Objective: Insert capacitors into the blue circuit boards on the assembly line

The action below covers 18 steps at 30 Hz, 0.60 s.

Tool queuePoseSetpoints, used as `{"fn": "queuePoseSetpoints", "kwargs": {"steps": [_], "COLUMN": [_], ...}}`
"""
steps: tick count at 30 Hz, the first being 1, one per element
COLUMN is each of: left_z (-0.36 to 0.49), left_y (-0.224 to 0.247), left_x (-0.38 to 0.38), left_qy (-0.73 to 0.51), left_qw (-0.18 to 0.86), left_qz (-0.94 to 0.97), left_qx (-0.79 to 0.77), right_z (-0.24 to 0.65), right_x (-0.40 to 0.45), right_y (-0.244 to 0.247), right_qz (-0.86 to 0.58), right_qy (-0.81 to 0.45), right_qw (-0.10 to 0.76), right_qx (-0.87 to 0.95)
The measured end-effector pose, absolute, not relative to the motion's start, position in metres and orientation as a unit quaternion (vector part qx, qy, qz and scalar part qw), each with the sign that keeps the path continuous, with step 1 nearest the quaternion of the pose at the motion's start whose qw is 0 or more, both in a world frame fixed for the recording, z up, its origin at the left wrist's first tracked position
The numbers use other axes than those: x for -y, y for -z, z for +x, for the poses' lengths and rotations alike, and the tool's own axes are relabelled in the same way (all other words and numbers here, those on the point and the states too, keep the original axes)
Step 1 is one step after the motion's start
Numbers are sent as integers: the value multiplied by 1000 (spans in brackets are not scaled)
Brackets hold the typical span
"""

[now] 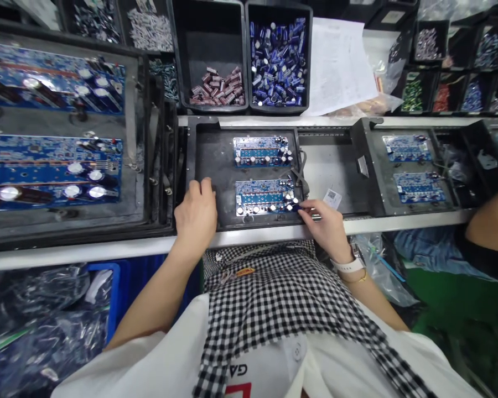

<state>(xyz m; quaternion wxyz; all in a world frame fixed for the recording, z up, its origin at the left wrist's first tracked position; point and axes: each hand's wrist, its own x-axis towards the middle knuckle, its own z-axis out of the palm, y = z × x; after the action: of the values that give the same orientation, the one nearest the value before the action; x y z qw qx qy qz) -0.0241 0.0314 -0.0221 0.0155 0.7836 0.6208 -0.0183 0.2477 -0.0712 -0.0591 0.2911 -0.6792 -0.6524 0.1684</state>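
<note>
Blue near board lay flat in the black tray, at tray's 5 o'clock; far board at the near one's 12. Hands were well apart. Right hand: thumb and forefinger pinched on a dark blue component at the near board's 4 o'clock corner; couldn't tell if it was seated. Left hand: fingers bent over the tray's 8 o'clock wall, couldn't tell if clamped. Beyond the tray, between 11 and 12: bin with brown capacitors; between 12 and 1: bin with blue capacitors. Stacked trays stood at 9, second tray with two boards at 3.
</note>
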Motion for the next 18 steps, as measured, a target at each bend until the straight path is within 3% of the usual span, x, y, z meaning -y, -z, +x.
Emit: {"fn": "queuePoseSetpoints", "kwargs": {"steps": [6, 11, 16, 18], "left_z": [-15, -21, -29, -29], "left_y": [19, 15, 14, 12], "left_x": [-47, -53, -51, -48], "left_qy": [54, 39, 8, -14], "left_qw": [-22, 13, 44, 60], "left_qz": [770, 766, 781, 785], "left_qx": [-635, -641, -622, -617], "right_z": [240, 264, 296, 301], "right_x": [73, 74, 62, 60], "right_y": [64, 78, 95, 93], "right_qz": [-641, -674, -693, -693], "right_qy": [-78, -107, -427, -481], "right_qw": [248, 325, 280, 278], "right_qx": [722, 655, 509, 460]}}
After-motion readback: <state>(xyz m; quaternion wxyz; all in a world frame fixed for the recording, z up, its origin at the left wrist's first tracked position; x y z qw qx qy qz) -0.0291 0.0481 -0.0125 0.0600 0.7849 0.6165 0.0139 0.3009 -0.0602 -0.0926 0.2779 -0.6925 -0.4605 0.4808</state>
